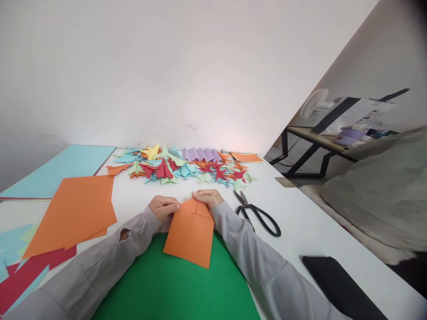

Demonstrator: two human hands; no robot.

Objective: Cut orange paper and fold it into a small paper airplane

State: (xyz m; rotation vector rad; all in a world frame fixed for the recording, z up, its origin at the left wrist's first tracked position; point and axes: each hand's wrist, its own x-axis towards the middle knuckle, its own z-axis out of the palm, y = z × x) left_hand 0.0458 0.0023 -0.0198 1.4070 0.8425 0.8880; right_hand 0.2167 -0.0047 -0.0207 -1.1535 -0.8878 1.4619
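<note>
Between my two hands is an orange sheet of paper [190, 235], tilted over a green surface [180, 289]. Its far corners are folded inward, with the flaps meeting along a middle crease. My left hand [164, 207] is closed on the sheet's left upper edge. My right hand [208, 198] pinches the folded tip at the top, thumb on the near side. Some fingers of both hands are hidden behind the paper or curled under. To the right of my right forearm lie black-handled scissors [258, 213], blades partly apart.
Folded paper planes [163, 169] in several colours pile along the wall, beside a pleated purple paper [202, 154]. Large orange sheets [76, 209], a light blue sheet [66, 169] and red scraps [26, 289] lie left. A black flat object [340, 284] rests at right.
</note>
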